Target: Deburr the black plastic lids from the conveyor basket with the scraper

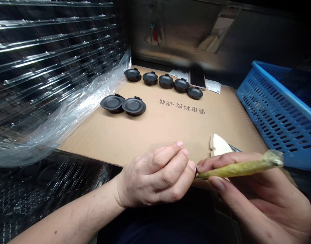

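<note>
Low in the middle, my left hand (157,176) is closed, its fingers curled together. What it grips is hidden; only a small dark bit shows beside its fingertips. My right hand (262,193) pinches a slim pen-like tool (236,169) wrapped in yellowish tape, its narrow end pointing at my left fingertips. Just beyond the right hand lies a cream-coloured wedge-shaped piece (218,145) with notches on one side. Round black lidded cases (134,105), shaped like compacts, sit farther off on the cardboard (170,128), two stacks in front and several behind.
A blue slotted plastic basket (279,112) stands at the right. Clear plastic trays (56,44) are stacked high at the left, with a clear plastic sheet (76,112) along the cardboard's edge. A phone (197,79) rests on printed paper (213,86) at the back, near a metal wall.
</note>
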{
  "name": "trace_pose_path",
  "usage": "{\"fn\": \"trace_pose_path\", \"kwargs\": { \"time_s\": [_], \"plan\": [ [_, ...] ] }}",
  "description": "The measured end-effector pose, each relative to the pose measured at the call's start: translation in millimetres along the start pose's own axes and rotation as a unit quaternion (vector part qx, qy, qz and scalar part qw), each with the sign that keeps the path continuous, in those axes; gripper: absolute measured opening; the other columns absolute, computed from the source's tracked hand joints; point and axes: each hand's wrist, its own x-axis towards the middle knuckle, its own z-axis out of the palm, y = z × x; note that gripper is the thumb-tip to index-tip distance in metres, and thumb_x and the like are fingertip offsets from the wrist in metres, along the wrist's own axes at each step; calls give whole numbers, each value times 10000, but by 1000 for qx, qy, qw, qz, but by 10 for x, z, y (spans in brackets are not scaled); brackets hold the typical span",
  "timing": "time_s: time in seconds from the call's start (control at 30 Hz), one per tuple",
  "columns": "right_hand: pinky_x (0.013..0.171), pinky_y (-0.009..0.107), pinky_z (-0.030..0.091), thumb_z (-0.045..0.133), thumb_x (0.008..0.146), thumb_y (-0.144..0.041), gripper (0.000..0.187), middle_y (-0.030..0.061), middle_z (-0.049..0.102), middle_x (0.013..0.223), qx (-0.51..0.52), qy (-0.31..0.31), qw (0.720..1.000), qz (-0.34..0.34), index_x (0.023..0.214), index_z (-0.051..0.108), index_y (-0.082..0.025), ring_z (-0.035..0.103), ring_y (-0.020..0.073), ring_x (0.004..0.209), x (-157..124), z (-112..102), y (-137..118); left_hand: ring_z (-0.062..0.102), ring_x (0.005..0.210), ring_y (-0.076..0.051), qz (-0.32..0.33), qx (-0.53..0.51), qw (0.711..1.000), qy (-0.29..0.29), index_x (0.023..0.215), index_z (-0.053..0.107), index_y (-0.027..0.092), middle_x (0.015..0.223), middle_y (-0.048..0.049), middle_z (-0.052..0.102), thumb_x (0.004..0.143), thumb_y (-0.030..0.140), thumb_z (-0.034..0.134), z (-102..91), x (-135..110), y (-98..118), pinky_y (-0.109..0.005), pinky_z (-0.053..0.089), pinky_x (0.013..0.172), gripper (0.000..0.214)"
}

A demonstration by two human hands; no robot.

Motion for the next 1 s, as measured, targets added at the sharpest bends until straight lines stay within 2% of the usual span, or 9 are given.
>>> {"fn": "trace_pose_path", "kwargs": {
  "time_s": [0.17, 0.4, 0.5, 0.57, 0.63, 0.7, 0.8, 0.9, 1.0],
  "plan": [
    [822, 202, 551, 632, 965, -172, 183, 1, 684, 1017, -65, -18, 998, -5, 1112, 599, -277, 687, 133, 929, 18, -53, -26, 779, 998, -236, -3, -7, 1000, -10, 1053, 675, 68, 978, -59, 785, 920, 41, 670, -10, 13, -2, -333, 666, 982, 136],
    [623, 232, 482, 554, 984, -145, 156, -21, 669, 886, -104, -65, 992, -22, 1062, 573, -280, 662, 128, 823, 222, -44, -152, 740, 1113, -284, -32, -19, 998, -44, 1150, 644, 20, 1088, -145, 768, 961, 62, 609, -11, -36, 19, -382, 652, 998, 197],
    [704, 233, 517, 558, 991, -189, 103, -17, 659, 925, -96, -67, 993, -9, 1025, 584, -283, 657, 143, 904, 248, -40, -167, 735, 1118, -296, -35, -22, 998, -39, 1159, 645, 18, 1089, -150, 762, 955, 63, 613, -3, -48, 22, -391, 654, 986, 211],
    [753, 226, 545, 580, 996, -236, 102, -8, 667, 1003, -72, -56, 996, 7, 1077, 594, -297, 657, 156, 979, 238, -53, -173, 735, 1119, -293, -29, -21, 999, -37, 1158, 648, 18, 1091, -148, 762, 943, 59, 629, 0, -46, 22, -384, 653, 987, 219],
    [751, 214, 571, 613, 995, -278, 206, 2, 681, 1080, -41, -47, 998, 27, 1194, 583, -320, 668, 174, 1042, 228, -77, -185, 732, 1133, -289, -28, -20, 999, -42, 1157, 649, 21, 1103, -151, 764, 945, 58, 627, -1, -41, 22, -379, 649, 994, 217],
    [760, 226, 595, 620, 999, -301, 257, 2, 694, 1094, -17, -49, 998, 36, 1251, 582, -339, 694, 180, 1003, 237, -104, -200, 736, 1129, -288, -30, -18, 998, -44, 1153, 650, 25, 1103, -150, 768, 951, 65, 626, -6, -36, 22, -378, 655, 982, 206],
    [761, 249, 590, 600, 1015, -312, 160, -6, 714, 1059, -49, -49, 998, 6, 1164, 648, -340, 710, 170, 904, 284, -133, -203, 747, 1105, -292, -34, -20, 998, -43, 1144, 650, 27, 1085, -146, 778, 948, 75, 645, -12, -27, 24, -380, 663, 966, 202],
    [633, 225, 543, 578, 1026, -338, 97, -8, 731, 970, -85, -65, 994, -21, 1018, 667, -298, 710, 156, 829, 318, -146, -185, 747, 1110, -292, -32, -22, 998, -42, 1142, 650, 25, 1077, -147, 782, 945, 74, 652, -15, -19, 26, -385, 656, 981, 203],
    [605, 223, 534, 614, 1006, -347, 90, -11, 736, 953, -67, -44, 997, -5, 965, 677, -298, 710, 155, 804, 288, -162, -198, 741, 1122, -306, -36, -24, 998, -44, 1147, 646, 18, 1091, -164, 778, 959, 70, 628, -15, -14, 29, -399, 662, 966, 196]
  ]
}}
